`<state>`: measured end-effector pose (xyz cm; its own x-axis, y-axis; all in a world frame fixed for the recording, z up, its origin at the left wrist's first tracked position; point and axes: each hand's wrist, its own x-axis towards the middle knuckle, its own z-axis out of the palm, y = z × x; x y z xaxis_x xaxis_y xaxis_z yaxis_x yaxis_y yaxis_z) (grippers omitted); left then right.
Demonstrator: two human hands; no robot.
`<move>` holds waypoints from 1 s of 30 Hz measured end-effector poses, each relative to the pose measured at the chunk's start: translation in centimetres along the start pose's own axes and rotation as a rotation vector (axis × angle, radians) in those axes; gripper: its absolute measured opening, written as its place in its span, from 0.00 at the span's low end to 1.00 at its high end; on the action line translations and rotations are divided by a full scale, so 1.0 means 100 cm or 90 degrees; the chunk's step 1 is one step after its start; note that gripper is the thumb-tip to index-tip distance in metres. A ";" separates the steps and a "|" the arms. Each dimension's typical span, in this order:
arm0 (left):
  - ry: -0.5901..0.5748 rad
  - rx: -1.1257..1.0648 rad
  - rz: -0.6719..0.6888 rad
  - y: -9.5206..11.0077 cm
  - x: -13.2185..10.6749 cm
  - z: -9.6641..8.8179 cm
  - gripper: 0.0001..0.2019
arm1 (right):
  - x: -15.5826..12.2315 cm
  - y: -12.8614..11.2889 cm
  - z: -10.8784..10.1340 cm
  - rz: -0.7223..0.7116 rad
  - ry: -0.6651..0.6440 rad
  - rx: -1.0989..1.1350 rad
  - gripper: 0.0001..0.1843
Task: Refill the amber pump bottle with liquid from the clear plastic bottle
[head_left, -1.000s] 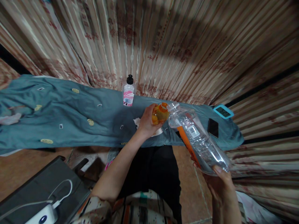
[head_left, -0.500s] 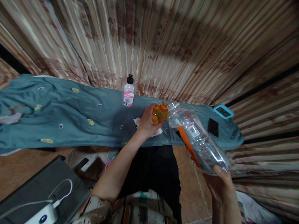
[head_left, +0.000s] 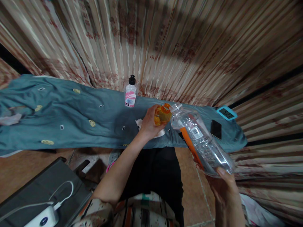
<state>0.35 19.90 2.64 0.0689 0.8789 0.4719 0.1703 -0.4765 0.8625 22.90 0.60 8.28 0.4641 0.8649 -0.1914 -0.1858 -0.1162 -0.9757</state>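
Observation:
My left hand (head_left: 149,123) is wrapped round a small orange see-through bottle (head_left: 162,116), its mouth open and turned to the right. In my right hand (head_left: 223,183) is the base of a large clear plastic bottle (head_left: 203,142) with an orange label. The big bottle is tilted, neck toward the upper left, and its mouth meets or nearly meets the orange bottle's mouth. Whether liquid passes between them I cannot make out. A crumpled white tissue (head_left: 160,134) lies under my left hand on the green cloth (head_left: 109,116).
Behind my hands stands a clear bottle with a pink label and black cap (head_left: 130,94). At the right lie a dark phone (head_left: 216,129) and a blue-framed digital clock (head_left: 226,113). A pleated curtain (head_left: 146,47) hangs behind. A white power bank (head_left: 44,217) with a cable sits lower left.

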 end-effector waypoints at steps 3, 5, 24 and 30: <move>-0.003 -0.008 0.004 0.000 0.000 0.000 0.35 | 0.000 0.000 0.001 -0.002 0.003 0.000 0.35; -0.007 -0.008 0.004 0.000 0.000 -0.001 0.35 | 0.000 0.000 0.001 -0.003 0.003 0.002 0.37; 0.001 -0.006 0.001 0.000 0.000 0.000 0.36 | -0.001 -0.001 0.003 -0.012 0.003 0.017 0.33; 0.000 -0.005 0.005 -0.001 0.000 0.000 0.36 | 0.000 -0.003 0.004 -0.012 0.000 0.014 0.35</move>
<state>0.32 19.96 2.56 0.0695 0.8754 0.4784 0.1614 -0.4831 0.8605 22.61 0.76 8.57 0.4678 0.8668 -0.1726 -0.1963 -0.0886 -0.9765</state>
